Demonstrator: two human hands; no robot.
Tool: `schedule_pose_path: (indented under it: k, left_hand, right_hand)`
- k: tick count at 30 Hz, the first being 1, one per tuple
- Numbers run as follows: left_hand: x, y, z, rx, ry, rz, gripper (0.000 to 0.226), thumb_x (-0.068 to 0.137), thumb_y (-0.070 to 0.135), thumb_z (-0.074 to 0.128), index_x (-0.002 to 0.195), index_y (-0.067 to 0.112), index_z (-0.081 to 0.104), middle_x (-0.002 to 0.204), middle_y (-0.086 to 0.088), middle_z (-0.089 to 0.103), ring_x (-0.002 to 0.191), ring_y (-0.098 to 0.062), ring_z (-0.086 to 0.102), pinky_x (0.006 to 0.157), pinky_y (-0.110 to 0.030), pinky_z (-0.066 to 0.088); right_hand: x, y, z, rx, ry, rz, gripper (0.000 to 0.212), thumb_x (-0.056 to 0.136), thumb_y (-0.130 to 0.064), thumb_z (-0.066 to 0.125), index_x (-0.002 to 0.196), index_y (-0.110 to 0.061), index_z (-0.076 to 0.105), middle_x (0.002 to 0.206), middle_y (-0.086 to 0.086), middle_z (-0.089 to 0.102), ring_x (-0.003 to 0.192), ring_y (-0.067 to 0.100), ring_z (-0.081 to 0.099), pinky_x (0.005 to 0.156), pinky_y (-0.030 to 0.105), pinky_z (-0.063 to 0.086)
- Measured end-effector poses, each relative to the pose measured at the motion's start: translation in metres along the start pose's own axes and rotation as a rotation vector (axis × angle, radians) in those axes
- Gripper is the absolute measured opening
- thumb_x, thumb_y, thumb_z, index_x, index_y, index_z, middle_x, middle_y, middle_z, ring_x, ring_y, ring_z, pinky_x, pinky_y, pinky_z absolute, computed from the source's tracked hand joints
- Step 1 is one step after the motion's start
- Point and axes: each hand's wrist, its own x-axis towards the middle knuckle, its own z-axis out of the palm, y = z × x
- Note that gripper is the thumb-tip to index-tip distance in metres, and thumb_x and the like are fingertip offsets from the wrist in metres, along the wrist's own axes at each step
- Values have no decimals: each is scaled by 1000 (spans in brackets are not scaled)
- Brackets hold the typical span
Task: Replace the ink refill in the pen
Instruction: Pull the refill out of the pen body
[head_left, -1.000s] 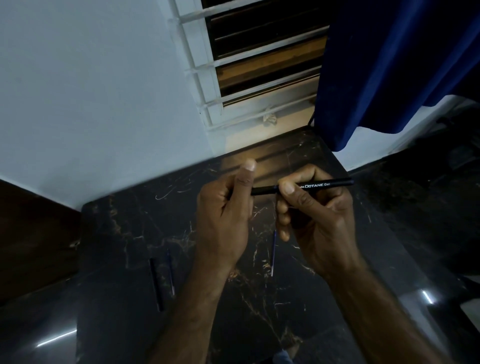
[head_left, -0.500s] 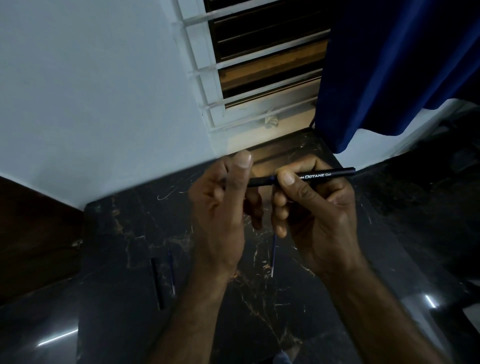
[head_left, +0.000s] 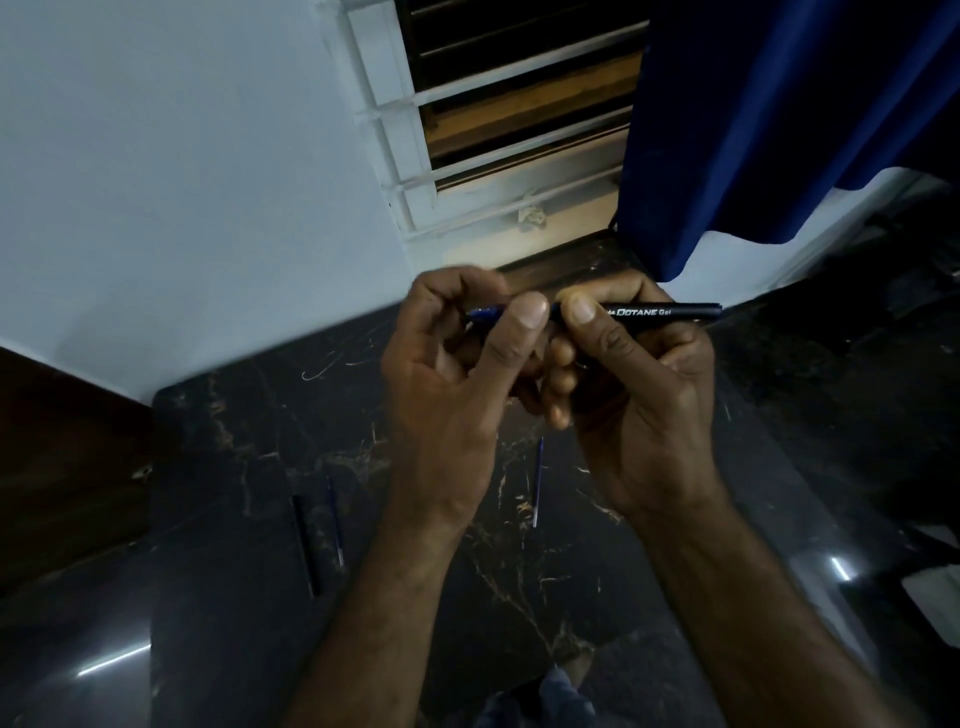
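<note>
Nearest, on the black marble tabletop (head_left: 234, 415) with pale veins, a slim black pen part (head_left: 306, 545) lay just beside a thin blue refill (head_left: 335, 519) at the left. A second thin blue refill (head_left: 537, 480) lay alone near the middle, below the hands. Above the slab, both hands held one black plastic pen barrel (head_left: 660, 312) with white lettering, level and crosswise. The right hand (head_left: 634, 384) had its fingers curled round the barrel, thumb pressed on top. The left hand (head_left: 457, 374) pinched the pen's blue end (head_left: 483, 313) between thumb and curled fingers, the two thumbs nearly touching. Beyond stood a pale wall (head_left: 182, 182), a white barred window (head_left: 395, 130) and a dark blue curtain (head_left: 779, 104)
</note>
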Motion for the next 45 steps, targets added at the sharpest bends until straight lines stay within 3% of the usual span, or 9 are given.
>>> schedule_pose_path:
  k: [2,5,8,14,20,23,30,35,45]
  left_hand:
    - [-2,-1,-2,-34,-12,8,19,97,13,68,110,1,62,81,-12,69,66,-22,68,54,-33,55]
    - [-4,-3,-1,41,58,11,13,94,20,68,89,8,65,68,-6,65,54,-16,61,48,-27,49]
    - [-3,-5,2,22,174,-83,35,99,30,63,72,9,54,58,-6,52,45,-17,50,43,-26,42]
    - [-4,-8,-8,-59,36,-107,11,98,15,65,94,6,61,68,-1,62,55,-17,60,48,-28,48]
    - [-8,-12,-13,-190,0,-151,22,89,9,77,108,5,67,94,-15,71,80,-28,69,63,-34,57]
    - [-8,-14,-14,-252,33,-171,26,86,2,79,110,6,67,102,-7,75,93,-26,71,73,-36,60]
    - [-19,-19,-5,-549,113,-335,39,90,11,72,126,2,60,103,-12,68,76,-16,68,63,-25,56]
    - [-23,-24,-2,-553,214,-371,23,89,20,75,107,10,66,88,-5,71,74,-14,68,67,-25,57]
    - [-1,-26,-31,-563,419,-368,25,84,30,76,105,17,72,89,2,77,78,-4,72,68,-19,60]
  right_hand:
    - [-1,0,-2,-3,9,-6,8,95,-6,60,100,1,59,70,11,57,53,16,56,43,26,46]
    - [-4,4,-5,-18,18,3,7,96,-4,59,100,1,59,70,11,58,53,17,56,43,26,47]
    - [-9,10,-4,-13,27,24,10,95,-5,61,101,2,59,71,11,58,54,17,57,43,26,47]
    - [-13,15,-7,-10,83,32,11,97,-4,59,105,3,58,71,11,59,55,19,56,44,27,47]
    - [-11,19,-6,49,131,14,9,94,-9,64,98,-1,63,76,10,69,62,19,66,53,29,55]
    - [-12,21,-8,20,139,2,5,95,-4,63,98,0,62,77,11,69,65,19,67,58,30,57]
    - [-13,23,-6,-24,125,-16,8,94,-1,65,101,1,62,81,13,71,66,20,69,59,30,58]
    - [-14,27,-9,-92,111,-47,8,94,0,66,102,2,63,86,19,71,71,26,69,63,33,58]
    - [-6,26,-20,-77,131,-49,5,94,5,63,94,-1,62,80,12,71,67,22,69,59,30,56]
